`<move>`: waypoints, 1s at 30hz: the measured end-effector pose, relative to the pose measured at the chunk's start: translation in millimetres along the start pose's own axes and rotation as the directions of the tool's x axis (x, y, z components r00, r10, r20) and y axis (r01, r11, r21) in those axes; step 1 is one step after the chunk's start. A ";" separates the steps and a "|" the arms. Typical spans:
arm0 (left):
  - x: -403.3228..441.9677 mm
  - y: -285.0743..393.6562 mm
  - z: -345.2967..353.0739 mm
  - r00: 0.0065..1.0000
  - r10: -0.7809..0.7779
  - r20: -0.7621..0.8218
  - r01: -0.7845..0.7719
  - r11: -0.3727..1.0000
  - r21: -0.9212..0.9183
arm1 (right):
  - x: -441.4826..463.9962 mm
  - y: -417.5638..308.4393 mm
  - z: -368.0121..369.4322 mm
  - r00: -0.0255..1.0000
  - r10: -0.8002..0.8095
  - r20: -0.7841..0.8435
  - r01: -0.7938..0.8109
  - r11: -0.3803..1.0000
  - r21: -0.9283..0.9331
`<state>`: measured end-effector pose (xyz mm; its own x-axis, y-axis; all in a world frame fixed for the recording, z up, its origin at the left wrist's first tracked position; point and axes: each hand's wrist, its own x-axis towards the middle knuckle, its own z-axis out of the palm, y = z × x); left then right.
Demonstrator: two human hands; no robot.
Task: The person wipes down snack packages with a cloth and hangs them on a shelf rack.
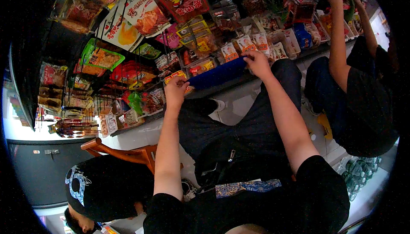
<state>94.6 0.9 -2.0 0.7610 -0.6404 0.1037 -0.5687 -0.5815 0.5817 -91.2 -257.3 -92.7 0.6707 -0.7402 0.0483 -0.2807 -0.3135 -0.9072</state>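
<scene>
A dark blue strip (218, 72) lies along the front edge of the lowest shelf, stretched between my two hands. My left hand (176, 91) pinches its left end, beside a yellow and orange packet. At the other end, my right hand (257, 64) grips the strip with thumb and fingers, just below some small white and orange packets (246, 44). Clear trays with packaged snacks (200, 66) stand right behind the strip.
Hanging snack bags (139, 14) fill the rack. A person in black (367, 101) crouches at the right, arms raised to the shelf. Another person (111, 187) is at the lower left, by a wooden chair (117, 154). Plastic bottles (358, 174) lie at the lower right.
</scene>
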 end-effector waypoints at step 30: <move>-1.4 -22.2 27.1 0.959 -0.207 0.195 0.279 0.821 -0.498 | 6.4 15.2 5.0 0.996 0.031 -0.087 -0.021 0.993 0.119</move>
<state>97.6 1.2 -36.9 0.7868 -0.5909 -0.1782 -0.0992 -0.4061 0.9084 -87.8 -263.8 -108.2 0.5992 -0.7986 0.0564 -0.2105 -0.2251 -0.9513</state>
